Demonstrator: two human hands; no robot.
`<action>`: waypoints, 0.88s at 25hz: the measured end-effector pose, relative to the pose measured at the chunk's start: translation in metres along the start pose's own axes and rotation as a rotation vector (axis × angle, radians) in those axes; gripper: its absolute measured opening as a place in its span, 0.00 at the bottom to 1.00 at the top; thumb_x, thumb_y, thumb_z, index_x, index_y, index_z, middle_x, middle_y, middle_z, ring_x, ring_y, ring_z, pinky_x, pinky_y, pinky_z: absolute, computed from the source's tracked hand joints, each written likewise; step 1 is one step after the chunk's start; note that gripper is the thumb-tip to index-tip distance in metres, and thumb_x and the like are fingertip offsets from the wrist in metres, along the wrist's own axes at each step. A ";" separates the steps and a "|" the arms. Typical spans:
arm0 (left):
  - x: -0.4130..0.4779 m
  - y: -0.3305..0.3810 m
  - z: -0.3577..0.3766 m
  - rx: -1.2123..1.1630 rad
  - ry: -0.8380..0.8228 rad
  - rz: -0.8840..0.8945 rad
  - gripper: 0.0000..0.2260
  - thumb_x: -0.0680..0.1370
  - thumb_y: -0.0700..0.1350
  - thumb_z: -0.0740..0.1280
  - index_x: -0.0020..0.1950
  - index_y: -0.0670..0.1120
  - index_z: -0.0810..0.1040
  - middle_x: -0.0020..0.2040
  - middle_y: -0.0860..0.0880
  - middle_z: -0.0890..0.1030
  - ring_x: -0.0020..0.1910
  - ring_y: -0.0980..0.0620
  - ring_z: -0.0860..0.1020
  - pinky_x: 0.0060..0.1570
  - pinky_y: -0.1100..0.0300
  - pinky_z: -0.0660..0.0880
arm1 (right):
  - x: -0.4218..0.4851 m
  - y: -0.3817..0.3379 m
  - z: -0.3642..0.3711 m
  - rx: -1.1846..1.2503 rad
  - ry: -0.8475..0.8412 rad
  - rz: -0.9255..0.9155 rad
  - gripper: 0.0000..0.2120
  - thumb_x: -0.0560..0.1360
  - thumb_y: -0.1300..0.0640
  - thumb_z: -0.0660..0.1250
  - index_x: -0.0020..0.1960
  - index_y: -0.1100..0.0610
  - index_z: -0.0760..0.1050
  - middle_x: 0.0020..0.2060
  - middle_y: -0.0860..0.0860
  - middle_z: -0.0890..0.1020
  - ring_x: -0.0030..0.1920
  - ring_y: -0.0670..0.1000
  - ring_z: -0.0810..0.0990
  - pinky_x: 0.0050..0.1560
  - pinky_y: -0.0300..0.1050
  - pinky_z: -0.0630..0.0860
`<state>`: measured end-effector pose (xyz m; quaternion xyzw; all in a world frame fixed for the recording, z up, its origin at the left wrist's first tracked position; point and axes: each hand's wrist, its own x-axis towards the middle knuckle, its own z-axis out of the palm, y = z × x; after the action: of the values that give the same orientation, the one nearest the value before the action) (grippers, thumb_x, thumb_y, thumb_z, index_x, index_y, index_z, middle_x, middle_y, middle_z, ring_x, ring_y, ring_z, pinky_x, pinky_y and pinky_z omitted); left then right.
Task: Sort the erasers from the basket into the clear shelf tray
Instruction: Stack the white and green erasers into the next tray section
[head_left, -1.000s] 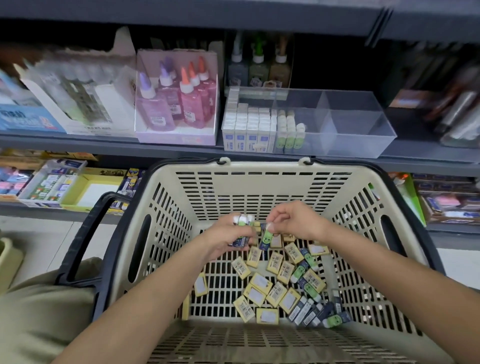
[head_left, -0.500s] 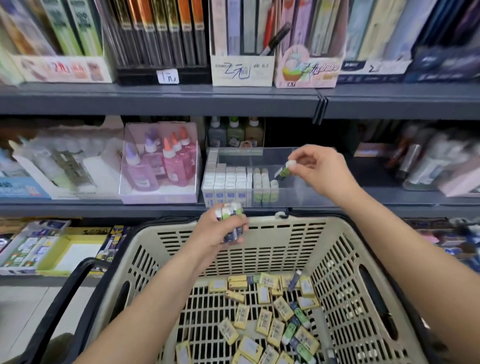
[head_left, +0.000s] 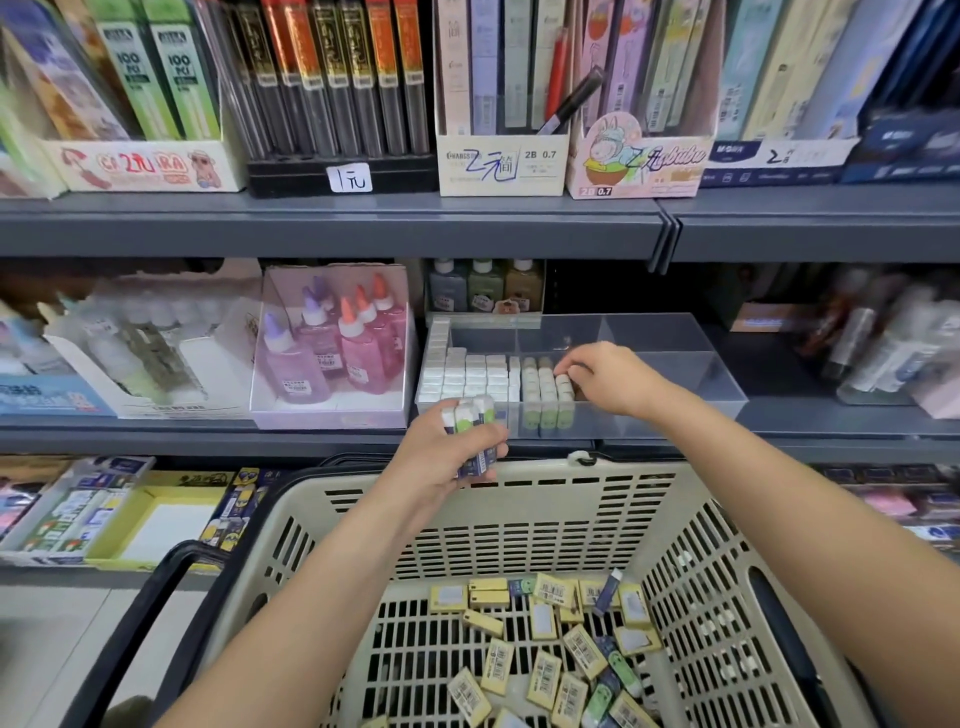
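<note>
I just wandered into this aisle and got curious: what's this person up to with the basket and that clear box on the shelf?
A person is stocking a shop shelf with erasers. Their right hand is inside the clear tray, pinching a green-sleeved eraser at the end of a row of similar ones. Their left hand holds a small bunch of erasers above the basket. Many loose erasers lie on the basket floor, not yet sorted.

Basket (head_left: 519, 499) below and before the shelf tray (head_left: 675, 364), loose erasers (head_left: 543, 621) in it, glue bottles (head_left: 332, 353) left of the tray
</note>
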<state>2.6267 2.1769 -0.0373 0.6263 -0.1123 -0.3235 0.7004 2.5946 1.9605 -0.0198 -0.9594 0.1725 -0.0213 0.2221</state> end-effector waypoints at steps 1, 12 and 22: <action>0.002 0.001 0.003 0.002 -0.007 0.000 0.09 0.73 0.37 0.70 0.51 0.41 0.74 0.41 0.44 0.81 0.36 0.53 0.81 0.31 0.61 0.77 | 0.001 0.001 -0.001 -0.031 -0.028 -0.011 0.15 0.80 0.60 0.54 0.59 0.55 0.77 0.60 0.53 0.78 0.60 0.55 0.75 0.62 0.48 0.71; 0.012 -0.002 0.035 -0.081 -0.121 -0.039 0.06 0.74 0.33 0.68 0.46 0.42 0.76 0.38 0.46 0.83 0.40 0.51 0.83 0.34 0.61 0.79 | -0.049 -0.028 -0.022 0.508 -0.032 -0.160 0.07 0.76 0.59 0.65 0.52 0.52 0.79 0.37 0.51 0.83 0.35 0.45 0.81 0.36 0.36 0.79; 0.018 -0.009 0.039 -0.130 -0.042 -0.020 0.06 0.75 0.39 0.69 0.51 0.45 0.77 0.40 0.49 0.84 0.41 0.54 0.83 0.36 0.64 0.78 | -0.038 -0.005 -0.045 0.637 0.069 -0.057 0.05 0.75 0.65 0.66 0.43 0.56 0.76 0.38 0.56 0.83 0.31 0.41 0.81 0.33 0.33 0.78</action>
<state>2.6161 2.1349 -0.0430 0.5735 -0.0996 -0.3501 0.7339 2.5556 1.9588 0.0238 -0.8447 0.1378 -0.1132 0.5047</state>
